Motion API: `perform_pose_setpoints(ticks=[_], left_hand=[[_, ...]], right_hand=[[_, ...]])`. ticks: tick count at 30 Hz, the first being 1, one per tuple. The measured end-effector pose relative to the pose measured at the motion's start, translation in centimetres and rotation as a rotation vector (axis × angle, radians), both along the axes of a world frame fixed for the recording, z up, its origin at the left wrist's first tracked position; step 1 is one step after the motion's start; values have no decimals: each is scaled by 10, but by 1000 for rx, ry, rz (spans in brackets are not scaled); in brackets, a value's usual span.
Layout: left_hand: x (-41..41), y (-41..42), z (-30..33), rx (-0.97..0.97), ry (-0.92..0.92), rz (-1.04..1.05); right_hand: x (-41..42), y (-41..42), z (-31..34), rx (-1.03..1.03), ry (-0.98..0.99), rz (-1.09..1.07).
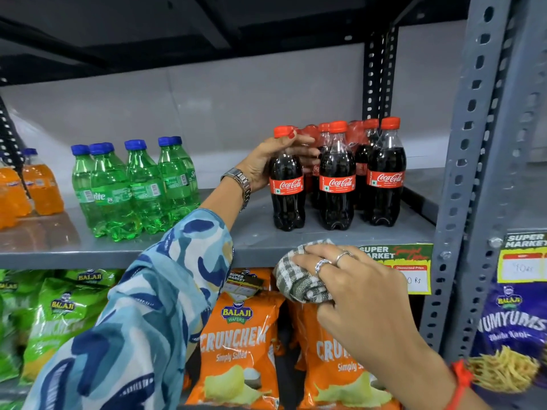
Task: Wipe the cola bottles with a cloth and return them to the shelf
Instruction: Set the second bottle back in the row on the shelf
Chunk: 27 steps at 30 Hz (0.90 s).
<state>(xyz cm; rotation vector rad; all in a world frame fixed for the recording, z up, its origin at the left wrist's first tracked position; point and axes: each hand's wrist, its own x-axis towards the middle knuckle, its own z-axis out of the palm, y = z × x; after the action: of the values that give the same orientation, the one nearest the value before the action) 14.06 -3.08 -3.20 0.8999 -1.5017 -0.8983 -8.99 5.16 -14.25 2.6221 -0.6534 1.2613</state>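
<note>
Her left hand (268, 162) wraps the neck of the leftmost cola bottle (287, 184), which stands upright on the grey shelf (254, 232) beside its fellows. The right hand (352, 294) (two rings showing) clutches a bunched checked cloth (296, 276) just below the shelf edge.

Grey metal shelving (296, 241) with perforated upright posts (473, 161) stands against a pale wall (207, 108); a dark shelf underside (177, 28) overhead is dim.
</note>
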Motion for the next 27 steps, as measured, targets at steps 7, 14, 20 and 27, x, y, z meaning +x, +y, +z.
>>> perform_pose_setpoints(ticks=[7, 14, 20, 27], left_hand=[[-3, 16, 0, -118, 36, 228], [-15, 23, -5, -177, 88, 381], [-18, 31, -3, -89, 62, 330], [-28, 39, -2, -78, 51, 428]], right_hand=[[2, 2, 7, -40, -26, -14], [1, 6, 17, -76, -40, -47], [-1, 8, 23, -78, -49, -65], [-4, 10, 22, -107, -71, -69]])
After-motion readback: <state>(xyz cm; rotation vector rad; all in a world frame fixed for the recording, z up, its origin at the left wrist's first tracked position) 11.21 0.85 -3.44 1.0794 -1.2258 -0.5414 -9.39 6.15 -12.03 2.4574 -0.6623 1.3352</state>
